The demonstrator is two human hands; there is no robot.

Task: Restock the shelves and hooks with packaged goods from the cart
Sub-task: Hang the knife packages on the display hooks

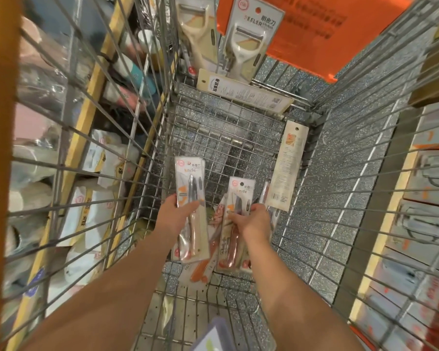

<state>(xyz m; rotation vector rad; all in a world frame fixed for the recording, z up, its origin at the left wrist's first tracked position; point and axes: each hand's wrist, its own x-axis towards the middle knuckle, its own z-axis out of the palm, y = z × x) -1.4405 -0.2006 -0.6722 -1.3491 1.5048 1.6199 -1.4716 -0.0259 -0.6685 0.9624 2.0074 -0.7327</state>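
Observation:
Both my arms reach down into a wire cart (pixel 221 138). My left hand (pixel 174 216) grips a clear blister pack with a folding knife (pixel 190 188), thumb across its front. My right hand (pixel 251 220) grips a second knife pack (pixel 240 196) of the same kind. Under them lie more knife packs, one with an orange handle (pixel 200 271). Two peeler packs (pixel 249 41) lean upright against the cart's far end, and flat card packs lie face down at the far end (pixel 243 93) and along the right side (pixel 287 165).
Shelves on the left hold white bagged goods (pixel 96 206) and bottles. On the right is a shelf with boxed items (pixel 426 224). An orange sign (pixel 322 29) hangs beyond the cart. The floor is grey speckled. A pale purple-edged thing (pixel 213 338) sits at the bottom edge.

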